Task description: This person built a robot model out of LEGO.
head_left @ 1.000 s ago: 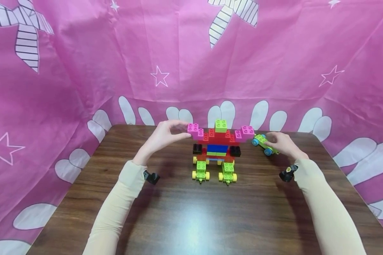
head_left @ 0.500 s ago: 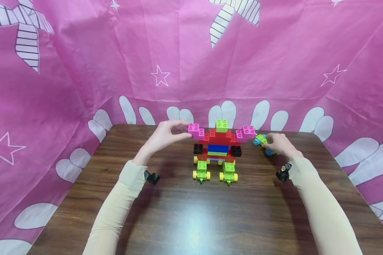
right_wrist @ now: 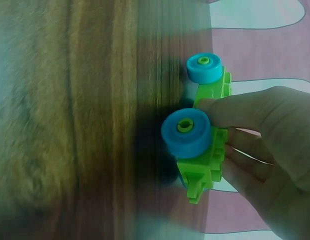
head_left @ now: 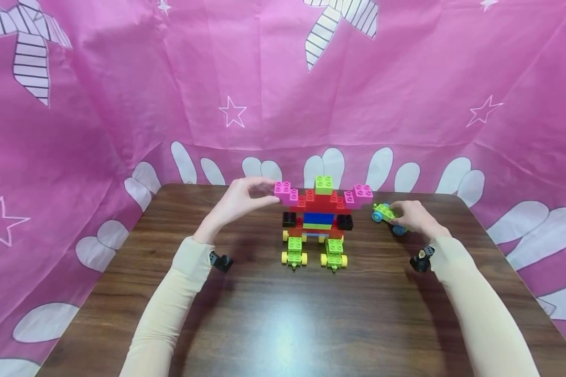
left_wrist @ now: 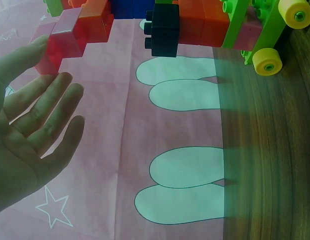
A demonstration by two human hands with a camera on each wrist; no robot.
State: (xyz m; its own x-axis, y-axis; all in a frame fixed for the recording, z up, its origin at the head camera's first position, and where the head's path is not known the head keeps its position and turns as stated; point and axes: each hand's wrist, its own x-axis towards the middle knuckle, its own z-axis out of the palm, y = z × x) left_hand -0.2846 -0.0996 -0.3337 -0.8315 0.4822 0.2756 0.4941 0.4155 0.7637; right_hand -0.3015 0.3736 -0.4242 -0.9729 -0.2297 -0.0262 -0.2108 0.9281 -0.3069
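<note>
A toy-brick figure (head_left: 319, 219) stands on the table, built of red, pink, blue, black and lime-green bricks, with yellow wheels at its base. My left hand (head_left: 247, 199) holds the pink brick (head_left: 282, 189) at the end of its left arm. In the left wrist view, the thumb and index finger (left_wrist: 37, 92) lie on opposite sides of that brick. To the figure's right, my right hand (head_left: 416, 215) grips a lime-green toy car base (head_left: 385, 211) with blue wheels (right_wrist: 186, 132). The right wrist view has its thumb (right_wrist: 235, 111) against the side; the other fingers are partly hidden behind.
Below everything lies a dark wooden table (head_left: 283, 309). A pink patterned cloth (head_left: 283, 94) hangs close behind its back edge and along both sides. Small black devices (head_left: 222, 262) are strapped to both wrists.
My right hand has closed in on the green car base and taken hold of it. The car has shifted slightly towards me. My left hand and the figure hold their place.
</note>
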